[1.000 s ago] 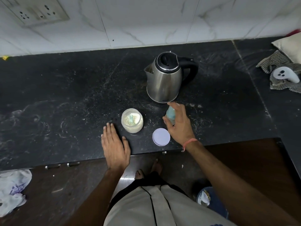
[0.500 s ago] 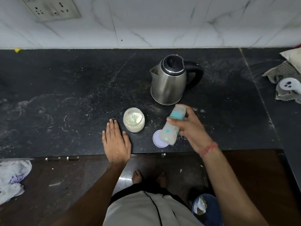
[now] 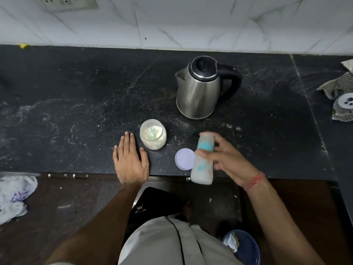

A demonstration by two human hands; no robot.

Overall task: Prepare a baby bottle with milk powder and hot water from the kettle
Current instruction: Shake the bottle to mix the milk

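My right hand point(image 3: 227, 159) grips a baby bottle point(image 3: 202, 160) with a teal collar and milky contents, held tilted above the counter's front edge and blurred by motion. My left hand point(image 3: 130, 161) lies flat on the black counter point(image 3: 76, 104), fingers together, just left of an open jar of milk powder point(image 3: 153, 136) with a teal scoop standing in it. The jar's pale lilac lid point(image 3: 184, 158) lies flat beside the bottle, partly hidden by it. A steel kettle point(image 3: 198, 88) with a black lid and handle stands behind, lid closed.
A striped cloth with a white controller point(image 3: 345, 100) lies at the far right of the counter. A wall socket point(image 3: 66, 1) sits top left. On the floor are a white bag point(image 3: 13, 196) at left and a blue bin point(image 3: 242, 247) at right.
My right hand has lifted the bottle off the counter and drawn it toward me, tilting it; it now looks blurred. My left hand stays flat by the jar.
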